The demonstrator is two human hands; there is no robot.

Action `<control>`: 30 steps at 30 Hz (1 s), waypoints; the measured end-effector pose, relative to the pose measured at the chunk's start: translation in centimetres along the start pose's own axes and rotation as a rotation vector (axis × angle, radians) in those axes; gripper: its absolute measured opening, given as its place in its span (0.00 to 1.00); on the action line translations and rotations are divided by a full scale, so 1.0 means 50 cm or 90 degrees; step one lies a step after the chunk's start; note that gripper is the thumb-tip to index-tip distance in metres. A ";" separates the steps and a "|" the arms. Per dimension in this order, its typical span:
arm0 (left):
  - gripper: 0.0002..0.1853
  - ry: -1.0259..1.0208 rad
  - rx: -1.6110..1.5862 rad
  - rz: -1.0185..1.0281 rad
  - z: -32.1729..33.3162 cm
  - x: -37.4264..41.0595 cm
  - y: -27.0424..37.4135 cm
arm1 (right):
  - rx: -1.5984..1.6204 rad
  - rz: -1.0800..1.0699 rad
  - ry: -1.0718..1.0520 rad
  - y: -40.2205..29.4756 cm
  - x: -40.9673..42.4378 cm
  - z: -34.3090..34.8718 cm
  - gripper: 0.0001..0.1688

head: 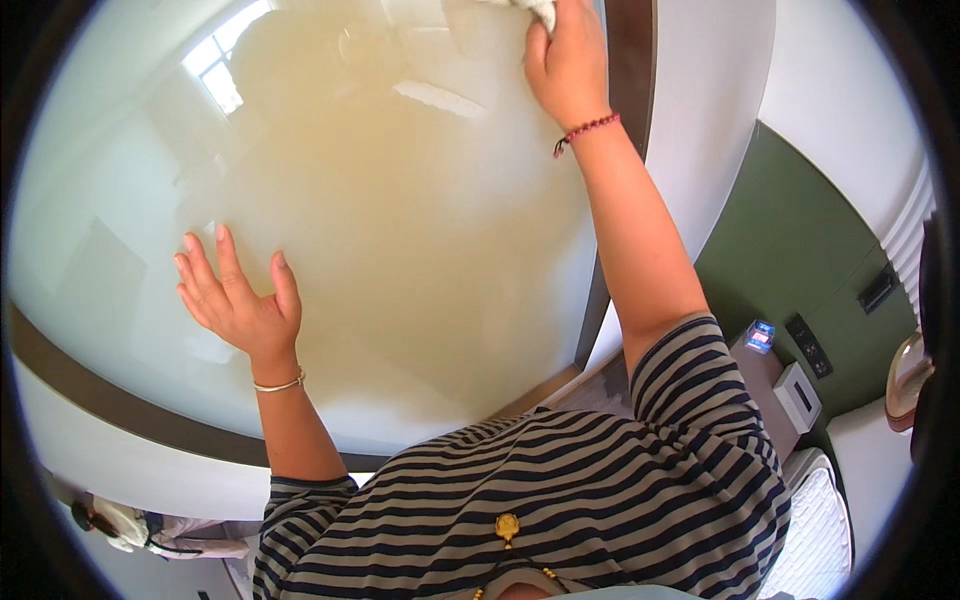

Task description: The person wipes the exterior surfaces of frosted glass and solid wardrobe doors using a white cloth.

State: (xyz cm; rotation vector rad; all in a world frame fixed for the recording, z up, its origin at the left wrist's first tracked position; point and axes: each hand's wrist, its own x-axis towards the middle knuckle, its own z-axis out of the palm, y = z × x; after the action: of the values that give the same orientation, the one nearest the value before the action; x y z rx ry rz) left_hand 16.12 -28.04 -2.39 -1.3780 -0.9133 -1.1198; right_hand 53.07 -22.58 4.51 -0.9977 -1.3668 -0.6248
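A large frosted glass pane (pixel 420 247) in a dark frame (pixel 628 67) fills most of the view before me. High at its right side, my right hand (pixel 570 64) grips a white cloth (pixel 541 9), partly cut off by the top edge of the picture. My left hand (pixel 240 300) is spread against or just in front of the glass at the lower left, fingers apart, with nothing in it. Whether its palm touches the pane I cannot tell. Reflections of a bright window and of my own shape show on the glass.
Right of the frame is a white wall (pixel 701 97), then a green panel (pixel 795 225) with a black socket strip (pixel 809 345). Below it, a shelf (pixel 765 379) holds a small box (pixel 760 336) and a white tissue box (pixel 797 397). A mattress (pixel 810 525) lies lower right. Another person (pixel 157 529) is lower left.
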 end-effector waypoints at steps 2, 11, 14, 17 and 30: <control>0.28 0.002 0.001 0.007 0.000 0.010 0.001 | -0.202 -0.099 0.017 0.119 -0.004 0.003 0.33; 0.28 -0.008 0.006 0.031 -0.021 0.086 0.017 | -0.080 0.213 0.090 0.062 -0.350 -0.007 0.28; 0.28 -0.013 0.007 0.023 -0.018 0.085 0.018 | 0.011 0.246 0.102 0.081 -0.364 -0.024 0.26; 0.28 -0.017 0.006 0.022 -0.021 0.080 0.013 | 0.120 0.306 0.108 0.094 -0.317 -0.014 0.22; 0.28 -0.025 -0.004 0.025 -0.017 0.080 0.017 | 0.203 -0.329 -0.009 -0.187 -0.232 0.057 0.22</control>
State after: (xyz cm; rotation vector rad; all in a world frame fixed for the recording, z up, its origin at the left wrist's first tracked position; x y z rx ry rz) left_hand 17.87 -29.23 1.22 -1.4209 -0.9079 -1.0705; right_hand 41.99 -26.62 -5.00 -0.3912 -1.6887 -0.7477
